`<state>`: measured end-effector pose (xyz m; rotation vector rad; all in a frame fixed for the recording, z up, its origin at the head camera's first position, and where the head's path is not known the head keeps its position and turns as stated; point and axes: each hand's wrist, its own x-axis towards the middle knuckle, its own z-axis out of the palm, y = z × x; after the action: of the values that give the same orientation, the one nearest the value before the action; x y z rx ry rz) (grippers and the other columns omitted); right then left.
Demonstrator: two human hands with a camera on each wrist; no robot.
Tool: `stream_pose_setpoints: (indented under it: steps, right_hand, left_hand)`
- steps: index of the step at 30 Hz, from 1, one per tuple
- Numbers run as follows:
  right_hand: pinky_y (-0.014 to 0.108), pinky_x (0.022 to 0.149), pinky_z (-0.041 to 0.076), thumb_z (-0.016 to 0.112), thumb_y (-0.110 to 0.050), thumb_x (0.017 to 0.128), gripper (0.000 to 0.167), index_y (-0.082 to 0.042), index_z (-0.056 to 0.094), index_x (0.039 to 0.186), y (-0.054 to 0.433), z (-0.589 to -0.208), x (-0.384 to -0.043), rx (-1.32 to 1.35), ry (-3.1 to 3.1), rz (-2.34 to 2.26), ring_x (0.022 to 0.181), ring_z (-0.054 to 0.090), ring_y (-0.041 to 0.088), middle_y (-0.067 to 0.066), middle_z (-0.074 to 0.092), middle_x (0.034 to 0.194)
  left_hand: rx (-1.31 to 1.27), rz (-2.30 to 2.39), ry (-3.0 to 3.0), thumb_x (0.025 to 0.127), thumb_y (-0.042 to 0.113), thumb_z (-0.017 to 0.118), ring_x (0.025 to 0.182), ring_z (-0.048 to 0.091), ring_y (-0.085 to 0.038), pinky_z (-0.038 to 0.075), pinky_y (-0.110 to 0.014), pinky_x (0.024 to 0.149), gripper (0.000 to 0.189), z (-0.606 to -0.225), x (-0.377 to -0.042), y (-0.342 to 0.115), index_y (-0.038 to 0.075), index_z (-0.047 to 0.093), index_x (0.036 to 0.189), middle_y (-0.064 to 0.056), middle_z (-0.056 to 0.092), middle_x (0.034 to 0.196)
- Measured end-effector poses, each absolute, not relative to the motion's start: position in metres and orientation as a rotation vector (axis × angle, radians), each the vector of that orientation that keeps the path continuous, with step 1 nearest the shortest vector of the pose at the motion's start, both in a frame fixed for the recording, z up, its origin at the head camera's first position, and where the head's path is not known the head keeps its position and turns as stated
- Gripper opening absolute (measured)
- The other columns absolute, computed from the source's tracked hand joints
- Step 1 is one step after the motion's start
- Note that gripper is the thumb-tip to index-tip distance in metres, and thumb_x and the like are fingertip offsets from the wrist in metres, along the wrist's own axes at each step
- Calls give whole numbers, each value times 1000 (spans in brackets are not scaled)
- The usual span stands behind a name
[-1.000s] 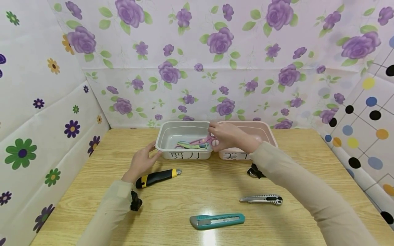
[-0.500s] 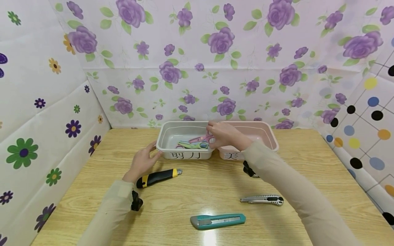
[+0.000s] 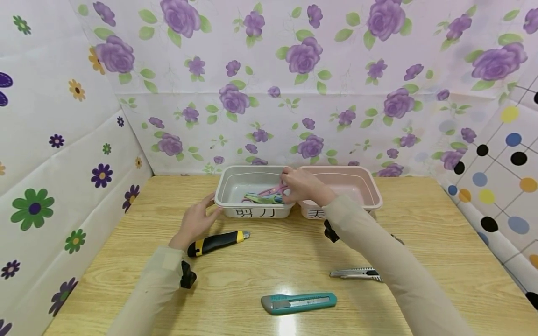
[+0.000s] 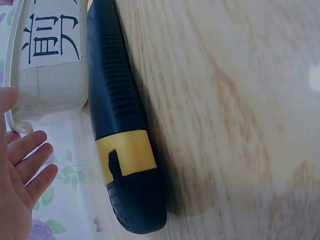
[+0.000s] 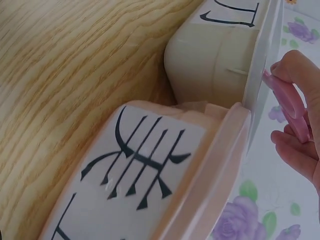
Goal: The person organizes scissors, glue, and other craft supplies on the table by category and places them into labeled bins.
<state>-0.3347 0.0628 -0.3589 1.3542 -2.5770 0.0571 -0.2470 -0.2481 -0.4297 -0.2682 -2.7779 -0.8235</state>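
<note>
My right hand (image 3: 303, 185) pinches the handles of the pink scissors (image 3: 274, 190) over the right end of the white bin (image 3: 235, 213). In the right wrist view the pink handle loops (image 5: 289, 102) show between thumb and fingers. Green scissors (image 3: 262, 199) lie inside the bin, partly overlapped by the pink pair. At the bin's left end my left hand (image 3: 195, 223) rests by the rim; its fingers look fairly straight in the left wrist view. Below that hand lies a black and yellow utility knife (image 3: 216, 243), also large in the left wrist view (image 4: 120, 90).
A pink bin (image 3: 373, 186) stands right of the white one, its label partly hidden by my right arm. A teal utility knife (image 3: 299, 303) lies near the front. A silver utility knife (image 3: 353, 273) is partly covered by my right sleeve (image 3: 378, 247). A patterned cloth wall (image 3: 269, 130) closes the back.
My right hand has shifted slightly left and the pink scissors sit a little lower in the bin. The right forearm has swung left, covering part of the silver knife. The left hand stays put.
</note>
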Motion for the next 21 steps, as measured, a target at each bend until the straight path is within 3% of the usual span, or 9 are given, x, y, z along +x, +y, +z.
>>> stream_pose_setpoints:
  steps: [11,21]
  right_hand:
    - [30,57,46,65,-29,65,26,-8,63,81,50,-366,-340,1312,-2618,21,64,53,14,2,55,81]
    - [35,66,48,66,-30,68,33,-6,66,90,45,-369,-342,1290,-2689,18,74,56,20,5,60,90]
  left_hand:
    - [-278,-807,-2776,89,34,57,33,28,-11,30,-27,40,57,-429,-248,-249,4,41,135,-18,60,116]
    - [-293,-805,-2759,89,32,58,33,27,-11,30,-27,40,56,-431,-248,-248,4,42,135,-18,60,115]
